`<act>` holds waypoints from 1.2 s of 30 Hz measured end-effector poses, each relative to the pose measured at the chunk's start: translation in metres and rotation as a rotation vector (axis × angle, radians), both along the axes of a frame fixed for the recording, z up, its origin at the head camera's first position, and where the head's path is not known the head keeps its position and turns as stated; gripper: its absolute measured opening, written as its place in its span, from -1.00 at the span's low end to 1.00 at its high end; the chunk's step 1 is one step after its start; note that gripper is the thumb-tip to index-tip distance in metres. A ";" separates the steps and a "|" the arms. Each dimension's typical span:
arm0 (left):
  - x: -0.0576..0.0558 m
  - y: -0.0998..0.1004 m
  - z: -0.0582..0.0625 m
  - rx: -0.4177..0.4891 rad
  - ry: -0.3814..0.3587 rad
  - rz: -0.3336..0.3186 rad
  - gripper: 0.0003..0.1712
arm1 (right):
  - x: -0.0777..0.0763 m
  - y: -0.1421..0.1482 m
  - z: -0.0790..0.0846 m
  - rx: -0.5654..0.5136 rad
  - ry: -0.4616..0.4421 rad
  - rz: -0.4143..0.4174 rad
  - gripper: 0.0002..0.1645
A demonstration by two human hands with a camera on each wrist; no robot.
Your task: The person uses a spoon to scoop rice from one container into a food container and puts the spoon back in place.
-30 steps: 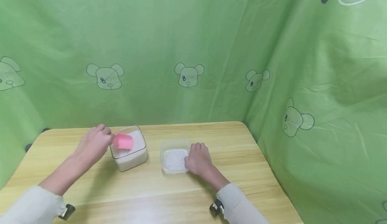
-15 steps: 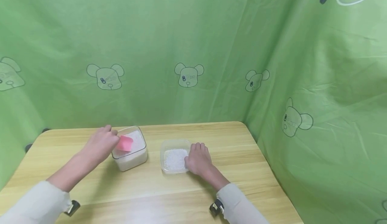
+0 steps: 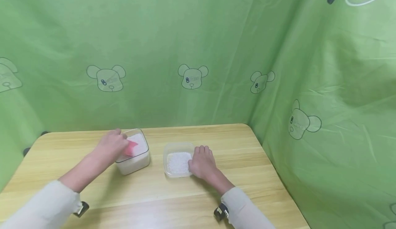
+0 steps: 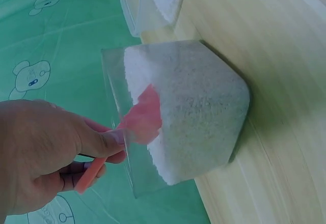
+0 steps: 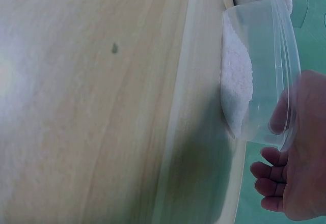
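My left hand (image 3: 110,144) pinches the handle of a pink scoop (image 4: 144,116) between thumb and fingers. The scoop's cup tilts down into the white grains inside a tall clear square container (image 4: 209,102), its lower part seen through the wall among them. To the right stands a shallower translucent plastic container (image 5: 265,56), with a layer of similar white grains (image 3: 178,163) on its bottom. At that container's right side, my right hand (image 3: 203,163) holds the rim, thumb over the inner side and fingers outside.
Both containers stand on a light wooden table (image 3: 148,201), a narrow gap between them. Behind and to the right hangs a green curtain (image 3: 154,50) with printed bear heads, close to the table's edges. A black device (image 3: 221,211) sits at the right sleeve.
My left hand has moved to the right over the tall container, and the scoop has tilted from level to mouth-down and sunk toward the grains. The right hand has stayed put.
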State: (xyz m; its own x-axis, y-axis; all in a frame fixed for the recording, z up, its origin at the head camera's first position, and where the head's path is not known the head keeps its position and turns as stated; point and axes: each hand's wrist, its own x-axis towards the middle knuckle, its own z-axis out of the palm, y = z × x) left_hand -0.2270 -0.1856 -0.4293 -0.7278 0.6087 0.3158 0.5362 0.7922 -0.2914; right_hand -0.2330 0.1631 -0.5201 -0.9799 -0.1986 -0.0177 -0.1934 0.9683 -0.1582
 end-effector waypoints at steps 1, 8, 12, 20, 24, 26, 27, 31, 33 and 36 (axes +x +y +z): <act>0.000 0.001 -0.001 0.002 -0.004 0.000 -0.73 | 0.000 0.000 0.000 -0.003 0.000 0.003 -0.66; -0.004 0.011 -0.003 0.042 -0.117 0.028 -0.77 | 0.001 0.001 0.001 0.003 0.005 0.005 -0.67; -0.008 0.014 -0.005 0.031 -0.146 0.030 -0.76 | 0.002 0.001 0.001 0.005 0.003 0.005 -0.67; -0.013 0.015 -0.005 0.043 -0.142 -0.009 -0.70 | 0.000 0.001 0.000 0.022 -0.009 0.008 -0.63; -0.017 0.017 -0.003 0.036 -0.183 0.003 -0.69 | -0.002 0.002 0.000 0.035 -0.010 0.003 -0.61; -0.018 0.017 -0.003 0.036 -0.204 0.004 -0.70 | -0.002 0.003 0.001 0.032 -0.014 -0.001 -0.61; -0.019 0.017 -0.003 0.032 -0.213 0.007 -0.69 | -0.002 0.002 0.001 0.028 -0.017 -0.004 -0.61; -0.022 0.015 -0.003 0.031 -0.260 0.013 -0.67 | -0.001 0.001 0.002 0.013 -0.030 -0.003 -0.60; -0.022 0.014 -0.003 0.033 -0.285 0.020 -0.65 | -0.002 0.001 0.002 0.011 -0.036 0.001 -0.59; -0.023 0.014 -0.003 0.037 -0.308 0.023 -0.64 | -0.001 0.001 0.002 0.009 -0.038 -0.002 -0.58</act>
State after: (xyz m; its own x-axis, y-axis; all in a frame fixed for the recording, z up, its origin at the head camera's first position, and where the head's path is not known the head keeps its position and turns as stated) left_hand -0.2496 -0.1720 -0.4319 -0.8062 0.5831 0.1001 0.5766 0.8123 -0.0884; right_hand -0.2344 0.1640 -0.5186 -0.9789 -0.1966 -0.0564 -0.1858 0.9700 -0.1565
